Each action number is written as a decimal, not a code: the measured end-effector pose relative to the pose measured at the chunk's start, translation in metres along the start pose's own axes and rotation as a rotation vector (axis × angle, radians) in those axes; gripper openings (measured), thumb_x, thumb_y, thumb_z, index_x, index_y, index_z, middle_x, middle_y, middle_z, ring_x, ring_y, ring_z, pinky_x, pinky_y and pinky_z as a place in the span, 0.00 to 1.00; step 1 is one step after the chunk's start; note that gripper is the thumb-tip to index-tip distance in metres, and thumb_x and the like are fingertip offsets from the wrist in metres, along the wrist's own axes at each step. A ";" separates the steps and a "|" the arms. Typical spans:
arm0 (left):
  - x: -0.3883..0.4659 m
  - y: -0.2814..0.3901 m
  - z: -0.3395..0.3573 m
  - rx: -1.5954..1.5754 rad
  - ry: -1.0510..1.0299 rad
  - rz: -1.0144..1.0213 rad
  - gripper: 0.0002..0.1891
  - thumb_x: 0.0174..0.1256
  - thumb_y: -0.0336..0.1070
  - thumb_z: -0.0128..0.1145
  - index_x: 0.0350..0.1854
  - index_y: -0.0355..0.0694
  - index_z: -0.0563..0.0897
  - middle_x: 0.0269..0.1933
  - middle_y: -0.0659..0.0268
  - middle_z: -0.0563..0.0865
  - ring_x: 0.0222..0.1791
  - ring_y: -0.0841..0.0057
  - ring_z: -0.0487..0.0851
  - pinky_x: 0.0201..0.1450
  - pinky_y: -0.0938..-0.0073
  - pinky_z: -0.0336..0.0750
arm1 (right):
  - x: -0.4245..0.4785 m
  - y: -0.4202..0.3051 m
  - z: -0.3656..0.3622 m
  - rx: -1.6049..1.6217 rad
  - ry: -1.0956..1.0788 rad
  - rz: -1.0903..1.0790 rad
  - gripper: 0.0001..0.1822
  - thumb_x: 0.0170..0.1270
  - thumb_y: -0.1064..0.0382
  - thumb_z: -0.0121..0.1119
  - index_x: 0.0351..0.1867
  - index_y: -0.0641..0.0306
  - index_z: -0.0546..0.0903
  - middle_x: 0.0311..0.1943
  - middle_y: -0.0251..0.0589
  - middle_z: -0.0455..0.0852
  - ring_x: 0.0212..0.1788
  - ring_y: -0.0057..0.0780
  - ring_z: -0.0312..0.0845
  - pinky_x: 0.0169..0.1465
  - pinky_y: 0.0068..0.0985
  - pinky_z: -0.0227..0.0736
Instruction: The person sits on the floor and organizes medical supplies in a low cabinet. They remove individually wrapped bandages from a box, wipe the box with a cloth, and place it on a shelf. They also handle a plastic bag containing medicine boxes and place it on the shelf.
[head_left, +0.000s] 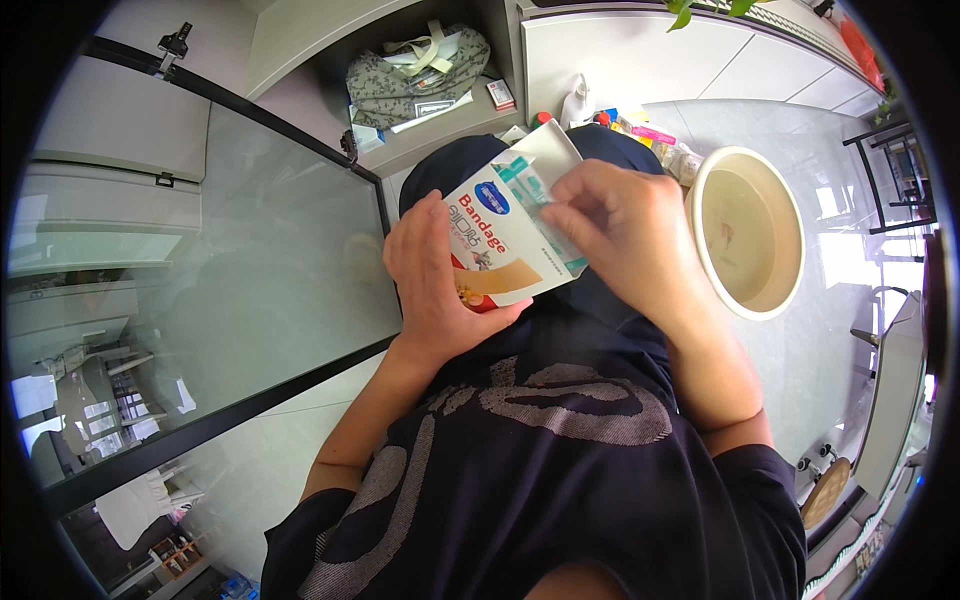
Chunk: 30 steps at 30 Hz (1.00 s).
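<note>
My left hand (431, 277) grips a white cardboard bandage box (491, 259) from its left side and bottom edge, tilted over my lap. The box bears writing and a picture of a tan adhesive strip. Its top flap (561, 142) stands open. Several wrapped bandages (529, 184) in clear and teal packaging show in the opening. My right hand (630, 225) is at that opening, with thumb and fingertips pinched together at the edge of the wrapped bandages. How deep the packets go inside the box is hidden.
A cream plastic bucket (697, 232) holding cloudy water stands on the tiled floor at right. A white pump bottle (577, 105) and small packages (652, 135) lie beyond my knees. A patterned fabric bag (420, 82) fills an open cabinet shelf. At left is a black-framed glass door (292, 225).
</note>
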<state>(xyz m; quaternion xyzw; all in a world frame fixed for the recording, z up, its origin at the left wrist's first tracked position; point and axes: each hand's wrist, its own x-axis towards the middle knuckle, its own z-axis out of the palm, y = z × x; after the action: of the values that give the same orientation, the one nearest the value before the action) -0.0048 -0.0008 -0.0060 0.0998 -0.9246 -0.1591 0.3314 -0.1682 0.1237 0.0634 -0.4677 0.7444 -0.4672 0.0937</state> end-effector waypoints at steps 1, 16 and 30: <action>0.000 0.000 0.000 0.003 -0.002 -0.001 0.58 0.31 0.51 0.75 0.67 0.33 0.55 0.65 0.47 0.63 0.62 0.52 0.64 0.61 0.52 0.55 | 0.000 0.001 0.003 -0.007 -0.007 -0.031 0.06 0.51 0.66 0.65 0.26 0.65 0.79 0.20 0.47 0.81 0.25 0.43 0.80 0.29 0.32 0.73; -0.001 0.000 -0.001 -0.006 0.010 -0.011 0.58 0.32 0.50 0.75 0.68 0.33 0.54 0.65 0.47 0.63 0.63 0.52 0.63 0.63 0.53 0.55 | -0.001 0.007 0.009 -0.028 -0.108 -0.117 0.08 0.50 0.72 0.62 0.35 0.66 0.82 0.30 0.52 0.83 0.33 0.48 0.80 0.38 0.35 0.75; -0.004 0.001 -0.003 -0.022 0.038 0.020 0.57 0.33 0.52 0.75 0.68 0.36 0.55 0.65 0.47 0.63 0.62 0.52 0.63 0.61 0.52 0.54 | 0.004 0.001 0.000 0.138 -0.281 0.149 0.12 0.48 0.70 0.65 0.35 0.68 0.77 0.21 0.42 0.80 0.24 0.36 0.79 0.30 0.28 0.73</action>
<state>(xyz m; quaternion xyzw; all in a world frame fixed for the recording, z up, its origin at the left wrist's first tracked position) -0.0001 0.0004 -0.0056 0.0899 -0.9174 -0.1638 0.3514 -0.1713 0.1206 0.0640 -0.4644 0.7227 -0.4391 0.2631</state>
